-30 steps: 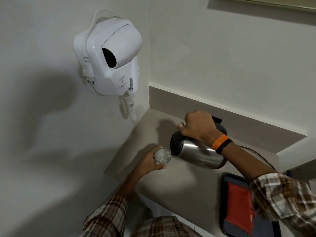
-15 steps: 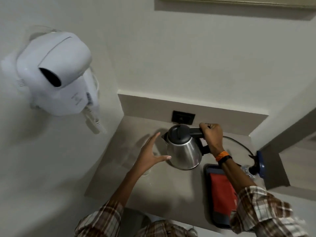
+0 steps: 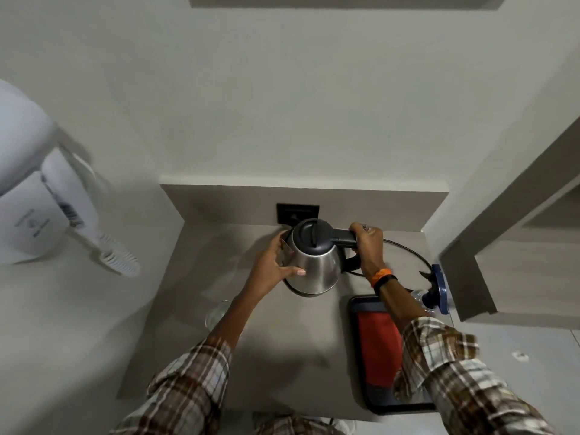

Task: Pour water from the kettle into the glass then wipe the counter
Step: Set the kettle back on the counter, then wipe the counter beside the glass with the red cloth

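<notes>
- The stainless steel kettle with a black lid and black handle (image 3: 314,260) stands upright near the back edge of the beige tabletop (image 3: 292,356), just in front of the black wall socket (image 3: 297,212).
- The right hand (image 3: 367,246) has its grip clamped around the black handle. The left hand (image 3: 276,268) lies open against the steel body on the spout side, fingers spread and touching, not closed around it.
- The clear drinking glass (image 3: 216,313) stands on the tabletop toward the left edge, well apart from the kettle and partly hidden by the left forearm. I cannot tell how much water is in it.
- A folded red cloth (image 3: 375,343) lies in a dark rectangular tray (image 3: 364,304) at the right front corner of the tabletop.
- My judgement: the step in hand is seating the kettle back on its place; the wiping is not yet begun.
- To do it well, the kettle should stay level, and the left hand should only guide the body and not push it, so that the base sits flat.
- The black cable (image 3: 408,251) runs just behind the right wrist toward the right edge; it should not be caught when the hand lets go.
- The left forearm is directly over the glass, so it is better to lift it away than to pull it back low.
</notes>
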